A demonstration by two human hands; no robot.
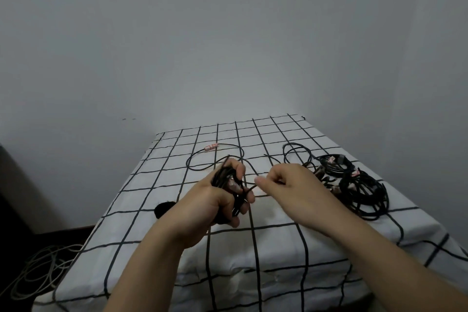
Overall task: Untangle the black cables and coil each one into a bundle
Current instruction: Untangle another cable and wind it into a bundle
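1. Two hands at work, both raised over the near half of the checked cloth (278, 248).
2. Left hand (215, 202): fingers and thumb curled round a part-wound coil (222, 177) of black cable. The loops stand roughly upright in the fist and show above the forefinger.
3. Right hand (291, 185): thumb and forefinger pinch a single strand (250, 187) just beside the coil. The other fingers are tucked under and hold nothing that can be seen.
4. Strand: short, lying nearly level from left to right, with the coil at its left end and the pinch at its right.
5. Loose loop (215, 159): one, flat on the cloth beyond the left hand, ending in a pink connector (211, 147) on the far side. It is probably the unwound remainder of the held cable, but the join is hidden behind the hands.
6. Governing relation: the slack lies away from the body, past both hands. The next wrap likely needs the right hand to draw it nearer and over the coil while the left hand anchors.
7. Heap (359, 185): the remaining black cables, tangled, on the right of the cloth beyond the right hand. Whether they touch it cannot be told.
8. Sundries: a dark item (163, 208) at the cloth's left edge, partly behind the left wrist. Pale cables (40, 271) lie on the floor.
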